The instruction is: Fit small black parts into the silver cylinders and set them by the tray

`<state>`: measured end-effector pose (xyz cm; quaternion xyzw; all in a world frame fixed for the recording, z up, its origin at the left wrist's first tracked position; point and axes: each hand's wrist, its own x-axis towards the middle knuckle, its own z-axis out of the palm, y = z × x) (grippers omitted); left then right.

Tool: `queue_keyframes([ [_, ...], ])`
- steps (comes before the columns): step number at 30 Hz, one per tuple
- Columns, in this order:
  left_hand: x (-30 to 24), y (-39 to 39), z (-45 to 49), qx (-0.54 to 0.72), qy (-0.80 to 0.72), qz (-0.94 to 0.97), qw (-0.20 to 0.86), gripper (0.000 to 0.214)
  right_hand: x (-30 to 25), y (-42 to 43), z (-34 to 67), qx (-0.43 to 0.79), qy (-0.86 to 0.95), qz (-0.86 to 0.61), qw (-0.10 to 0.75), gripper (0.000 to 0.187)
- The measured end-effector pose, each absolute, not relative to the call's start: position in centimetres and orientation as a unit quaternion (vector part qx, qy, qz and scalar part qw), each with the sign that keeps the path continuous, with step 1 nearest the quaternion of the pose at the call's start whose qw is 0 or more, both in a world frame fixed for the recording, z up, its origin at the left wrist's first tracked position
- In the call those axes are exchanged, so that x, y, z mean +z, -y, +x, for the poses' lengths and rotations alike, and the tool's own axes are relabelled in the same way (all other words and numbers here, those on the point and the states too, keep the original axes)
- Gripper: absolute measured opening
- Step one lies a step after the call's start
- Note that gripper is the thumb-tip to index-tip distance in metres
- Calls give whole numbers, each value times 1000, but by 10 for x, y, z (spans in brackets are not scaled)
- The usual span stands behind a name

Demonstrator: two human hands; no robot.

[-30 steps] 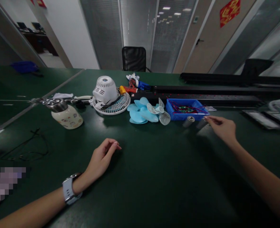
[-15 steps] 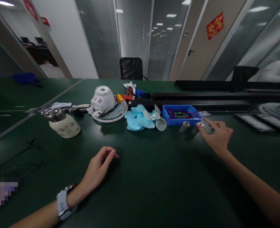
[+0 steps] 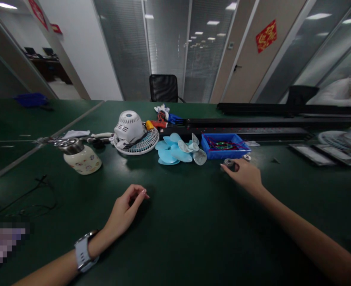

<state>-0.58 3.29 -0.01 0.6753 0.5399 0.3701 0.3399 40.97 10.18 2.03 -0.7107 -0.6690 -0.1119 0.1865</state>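
My right hand point(image 3: 247, 174) reaches in front of the blue tray, thumb and fingers closed around a small metal motor point(image 3: 229, 163) with a round silvery end. A second such motor point(image 3: 247, 157) stands just behind this hand, mostly hidden by it. On the near left, my left hand point(image 3: 129, 204) rests on the table, fingers curled and thumb tip against them, with nothing visible inside. Light blue fan blades point(image 3: 172, 150) and a grey fan blade point(image 3: 199, 156) lie piled left of the blue tray point(image 3: 231, 154), which contains red and green wires.
A white fan body point(image 3: 129, 127) sits on its grille, left of the blades. A cream bottle point(image 3: 84, 161) leans at the left. Behind are an orange drill point(image 3: 160, 124) and long black rails point(image 3: 253, 133). Dark flat panels point(image 3: 312, 154) lie right. Another person sits far right.
My right hand has moved left from the right-hand motor to the other one, and its fingers have closed around that. My left hand has stayed in place.
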Motion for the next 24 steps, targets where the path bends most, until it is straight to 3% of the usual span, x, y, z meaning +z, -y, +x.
queue_keyframes([
  [7,13,-23,8,374,-480,757,236,20,4,-45,349,26,747,-592,301,41],
  [14,31,-2,53,370,-397,811,219,39,6,-24,274,72,824,-472,305,31],
  [18,40,-5,64,361,-382,826,205,16,4,-21,254,69,839,-458,285,25],
  [24,50,-6,63,336,-382,850,139,9,-1,-13,246,82,826,-476,292,31],
])
